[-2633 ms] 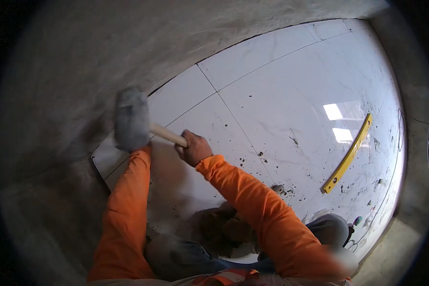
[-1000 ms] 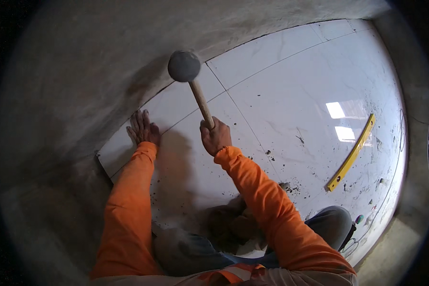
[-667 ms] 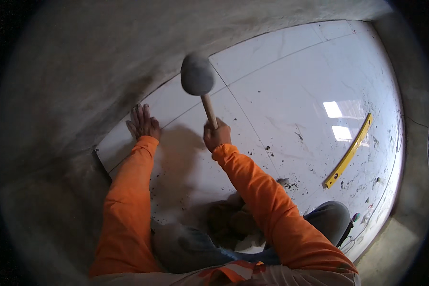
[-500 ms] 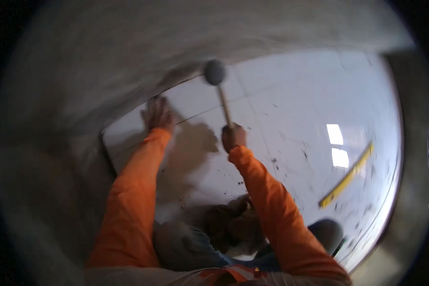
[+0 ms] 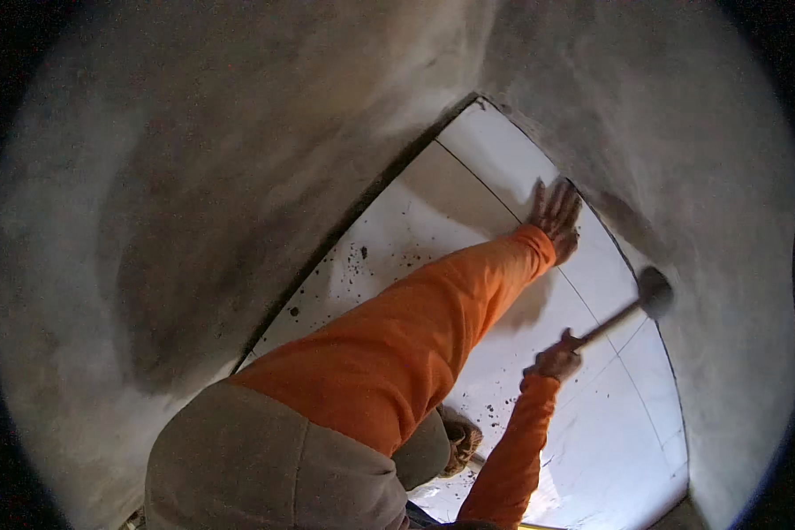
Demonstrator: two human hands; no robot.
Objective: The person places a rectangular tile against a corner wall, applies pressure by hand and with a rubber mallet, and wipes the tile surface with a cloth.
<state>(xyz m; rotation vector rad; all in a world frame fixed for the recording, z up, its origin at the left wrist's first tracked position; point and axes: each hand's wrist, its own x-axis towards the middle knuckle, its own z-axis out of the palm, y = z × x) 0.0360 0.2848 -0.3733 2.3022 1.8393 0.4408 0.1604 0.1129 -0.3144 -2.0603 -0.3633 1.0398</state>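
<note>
My left hand [image 5: 556, 219] lies flat with fingers spread on a white floor tile [image 5: 495, 146] close to the wall. In my right hand [image 5: 555, 358] is the wooden handle of a rubber mallet [image 5: 655, 293]. Its dark round head hangs beside the wall edge, to the right of my left hand; whether it touches the tile I cannot tell. Both sleeves are orange. A thin dark joint runs between the tile under my left hand and the neighbouring white tiles [image 5: 468, 309].
Bare grey plaster walls [image 5: 265, 159] meet at a corner at the top, with a dark gap [image 5: 362, 208] along the left tile edge. Dark crumbs [image 5: 364, 253] are scattered on the tiles. My brown shoe [image 5: 461, 440] rests on the floor below.
My view has turned left, bringing the corner into sight and the yellow level mostly out of it. My left hand stays flat on the tile; the mallet remains in my right.
</note>
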